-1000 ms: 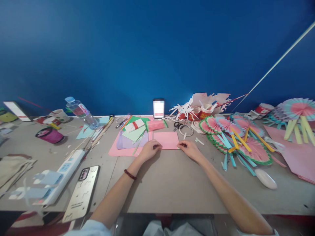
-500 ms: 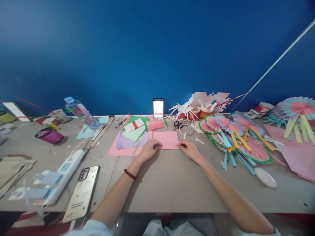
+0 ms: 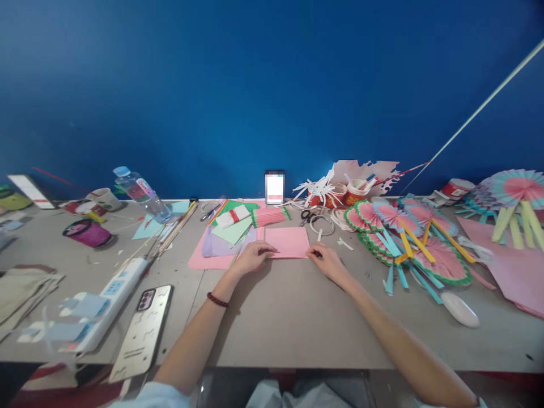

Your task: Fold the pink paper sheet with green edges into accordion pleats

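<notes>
A folded sheet of pink paper (image 3: 289, 241) lies flat on the desk in front of me. At its near left corner is my left hand (image 3: 256, 255), thumb and fingers closed on the near edge. My right hand (image 3: 326, 258) pinches the near right corner between thumb and fingers. Just behind the sheet are a striped pink folded strip with green edges (image 3: 271, 216), scissors (image 3: 306, 216) and a white ring of tape (image 3: 322, 225). Left of the sheet lies a pile of coloured papers, with a purple sheet (image 3: 219, 242) partly under a pale green one (image 3: 233, 231).
Pleated paper fans (image 3: 440, 255) and a white computer mouse (image 3: 459, 309) lie on the right. To the left are a phone (image 3: 144, 328), a power strip (image 3: 113, 300), thin sticks (image 3: 176, 226) and a tilted water bottle (image 3: 142, 195). Red paper cups (image 3: 355, 194) stand by the blue wall.
My left hand has slid left along the paper's near edge to its left corner, its fingers straighter than before. My right hand stays at the right corner. The view shifted slightly.
</notes>
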{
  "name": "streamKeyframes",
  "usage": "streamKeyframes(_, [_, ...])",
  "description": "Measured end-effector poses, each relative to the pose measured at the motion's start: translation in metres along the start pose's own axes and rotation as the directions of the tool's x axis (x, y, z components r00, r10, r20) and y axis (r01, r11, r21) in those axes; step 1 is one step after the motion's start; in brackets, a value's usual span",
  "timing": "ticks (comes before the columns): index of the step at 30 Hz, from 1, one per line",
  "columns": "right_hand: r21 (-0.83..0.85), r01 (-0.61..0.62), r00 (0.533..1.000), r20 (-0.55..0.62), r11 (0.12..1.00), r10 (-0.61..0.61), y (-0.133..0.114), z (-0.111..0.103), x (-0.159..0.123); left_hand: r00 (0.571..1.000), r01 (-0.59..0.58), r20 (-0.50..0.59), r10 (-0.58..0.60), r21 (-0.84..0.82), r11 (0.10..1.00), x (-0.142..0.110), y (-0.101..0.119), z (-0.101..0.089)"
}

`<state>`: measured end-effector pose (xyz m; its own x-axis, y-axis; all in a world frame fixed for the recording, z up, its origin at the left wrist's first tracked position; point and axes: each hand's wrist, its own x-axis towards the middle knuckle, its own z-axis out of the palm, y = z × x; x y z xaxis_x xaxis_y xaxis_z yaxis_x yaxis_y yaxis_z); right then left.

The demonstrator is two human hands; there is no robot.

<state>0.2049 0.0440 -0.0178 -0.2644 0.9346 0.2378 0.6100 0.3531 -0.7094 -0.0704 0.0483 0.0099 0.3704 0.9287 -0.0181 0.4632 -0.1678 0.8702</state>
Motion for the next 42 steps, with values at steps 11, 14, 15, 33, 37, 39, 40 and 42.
streamKeyframes(11, [0.012,-0.023,1.0,0.011,1.0,0.023,-0.001,0.0,0.0,0.995,0.088,-0.038,-0.089,-0.018,0.996,0.004,-0.002,0.003])
streamKeyframes(14, [0.007,-0.028,1.0,0.014,1.0,0.028,-0.003,-0.002,-0.001,0.998,0.043,-0.043,-0.042,0.023,0.999,0.003,-0.004,0.003])
streamKeyframes(15, [0.005,-0.031,0.999,0.015,1.0,0.031,-0.004,-0.002,-0.001,0.998,0.035,-0.044,-0.034,0.036,0.999,0.003,-0.004,0.003])
streamKeyframes(33, [-0.073,-0.02,0.999,0.029,0.997,0.022,-0.005,-0.001,-0.001,0.956,-0.248,-0.019,0.293,0.479,0.842,-0.006,-0.006,0.019])
streamKeyframes(37, [-0.086,-0.004,1.0,0.031,0.996,0.007,-0.005,0.001,-0.003,0.959,-0.223,0.034,0.282,0.704,0.674,-0.01,0.003,0.023])
streamKeyframes(39, [-0.124,0.017,1.0,0.015,0.992,-0.015,-0.005,0.003,-0.004,0.958,-0.233,0.07,0.279,0.756,0.611,-0.011,0.008,0.027])
streamKeyframes(40, [-0.156,0.035,0.999,0.004,0.987,-0.034,-0.005,0.005,-0.005,0.959,-0.235,0.088,0.27,0.778,0.583,-0.011,0.01,0.029])
streamKeyframes(42, [-0.236,0.082,0.996,-0.008,0.968,-0.086,-0.008,0.008,-0.008,0.963,-0.231,0.115,0.244,0.817,0.529,-0.012,0.013,0.034])
